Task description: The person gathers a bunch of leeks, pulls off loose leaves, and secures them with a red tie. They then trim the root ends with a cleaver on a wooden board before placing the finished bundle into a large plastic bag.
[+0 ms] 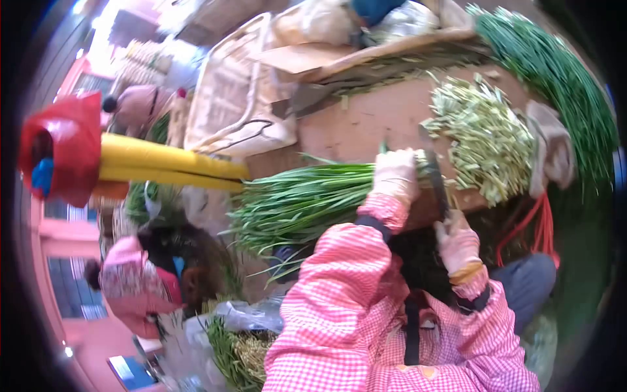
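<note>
My left hand point(395, 173), in a pale glove, is closed over a bunch of long green leafy stalks point(313, 196) that look like garlic chives. The leaves fan out to the left, and the cut ends show just right of my fingers. In my gloved right hand point(457, 242) is the handle of a knife point(436, 186). Its dark blade stands right beside the stalk ends. Further right, a heap of chopped pale stalk pieces point(483, 140) lies on the brown board point(385, 121).
Another bunch of long green stalks point(548, 78) hangs over the right side. Beside the heap are a greyish cloth point(552, 147) and red strings point(535, 228). A yellow post point(170, 160) and a pale plastic crate point(225, 91) stand left. Another person point(134, 281) works lower left.
</note>
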`<state>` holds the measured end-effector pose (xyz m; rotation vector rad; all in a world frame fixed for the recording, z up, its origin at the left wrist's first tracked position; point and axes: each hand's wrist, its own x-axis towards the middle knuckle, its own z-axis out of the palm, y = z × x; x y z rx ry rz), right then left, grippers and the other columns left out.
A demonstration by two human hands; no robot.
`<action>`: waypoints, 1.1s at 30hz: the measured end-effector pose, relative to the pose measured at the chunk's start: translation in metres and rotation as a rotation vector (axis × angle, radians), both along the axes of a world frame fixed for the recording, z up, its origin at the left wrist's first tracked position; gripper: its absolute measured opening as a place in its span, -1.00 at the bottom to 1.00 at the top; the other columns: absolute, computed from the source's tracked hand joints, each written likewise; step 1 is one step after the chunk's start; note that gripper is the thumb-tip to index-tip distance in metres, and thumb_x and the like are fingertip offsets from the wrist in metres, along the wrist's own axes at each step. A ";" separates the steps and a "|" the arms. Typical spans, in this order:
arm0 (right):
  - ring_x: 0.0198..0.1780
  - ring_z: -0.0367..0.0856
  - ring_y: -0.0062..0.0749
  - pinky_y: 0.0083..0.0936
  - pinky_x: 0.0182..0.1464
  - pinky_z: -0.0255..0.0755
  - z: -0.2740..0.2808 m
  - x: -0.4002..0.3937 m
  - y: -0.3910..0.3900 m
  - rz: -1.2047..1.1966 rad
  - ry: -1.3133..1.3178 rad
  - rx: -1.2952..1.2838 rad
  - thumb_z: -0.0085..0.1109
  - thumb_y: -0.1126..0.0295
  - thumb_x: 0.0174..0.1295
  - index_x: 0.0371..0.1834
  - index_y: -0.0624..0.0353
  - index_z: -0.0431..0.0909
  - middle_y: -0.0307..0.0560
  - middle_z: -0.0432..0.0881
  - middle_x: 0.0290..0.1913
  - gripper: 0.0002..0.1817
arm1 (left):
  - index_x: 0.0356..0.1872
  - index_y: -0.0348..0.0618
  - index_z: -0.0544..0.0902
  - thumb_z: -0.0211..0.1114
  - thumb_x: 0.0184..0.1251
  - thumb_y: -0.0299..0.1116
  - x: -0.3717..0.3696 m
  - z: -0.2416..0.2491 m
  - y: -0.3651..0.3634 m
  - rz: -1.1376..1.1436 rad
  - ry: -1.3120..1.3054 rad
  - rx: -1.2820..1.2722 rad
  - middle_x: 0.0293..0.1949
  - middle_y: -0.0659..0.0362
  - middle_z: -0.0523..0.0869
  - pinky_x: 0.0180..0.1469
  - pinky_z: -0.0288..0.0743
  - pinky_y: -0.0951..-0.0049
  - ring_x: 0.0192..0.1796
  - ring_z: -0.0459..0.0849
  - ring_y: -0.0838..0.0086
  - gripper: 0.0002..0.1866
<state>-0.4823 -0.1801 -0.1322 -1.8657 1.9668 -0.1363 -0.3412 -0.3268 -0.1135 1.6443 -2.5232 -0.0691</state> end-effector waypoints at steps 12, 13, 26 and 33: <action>-0.47 0.56 0.10 0.03 -0.36 0.41 0.007 0.012 -0.003 -0.188 -0.045 -0.084 -0.30 -0.01 0.25 -0.21 0.42 0.46 0.36 0.53 -0.49 -0.40 | -0.33 -0.09 0.55 0.47 -0.34 0.05 -0.006 0.008 -0.001 -0.029 -0.022 0.036 -0.47 0.09 0.64 -0.33 0.50 0.20 -0.40 0.65 0.22 -0.45; -0.47 0.57 0.10 0.00 -0.38 0.42 0.010 0.013 -0.004 -0.178 -0.058 -0.125 -0.26 0.01 0.25 -0.19 0.39 0.45 0.32 0.55 -0.49 -0.44 | -0.30 -0.08 0.54 0.47 -0.35 0.09 -0.006 0.014 0.000 -0.029 -0.068 0.055 -0.43 0.09 0.64 -0.30 0.50 0.22 -0.37 0.65 0.24 -0.41; -0.38 0.62 -0.04 -0.20 -0.34 0.49 0.037 0.024 -0.029 -0.255 -0.054 -0.030 0.06 0.19 0.16 -0.21 0.15 0.38 0.03 0.59 -0.41 -0.72 | -0.27 -0.06 0.57 0.50 -0.37 -0.11 -0.018 0.029 -0.004 0.055 -0.187 0.218 -0.33 0.10 0.66 -0.18 0.49 0.27 -0.22 0.65 0.24 -0.48; -0.32 0.61 0.00 -0.19 -0.28 0.48 0.051 0.004 -0.034 -0.199 -0.167 0.125 0.03 0.21 0.17 -0.25 0.23 0.37 0.12 0.60 -0.38 -0.71 | -0.27 -0.05 0.58 0.49 -0.35 -0.07 -0.018 0.026 -0.004 0.028 -0.213 0.172 -0.32 0.10 0.67 -0.14 0.49 0.28 -0.20 0.66 0.26 -0.48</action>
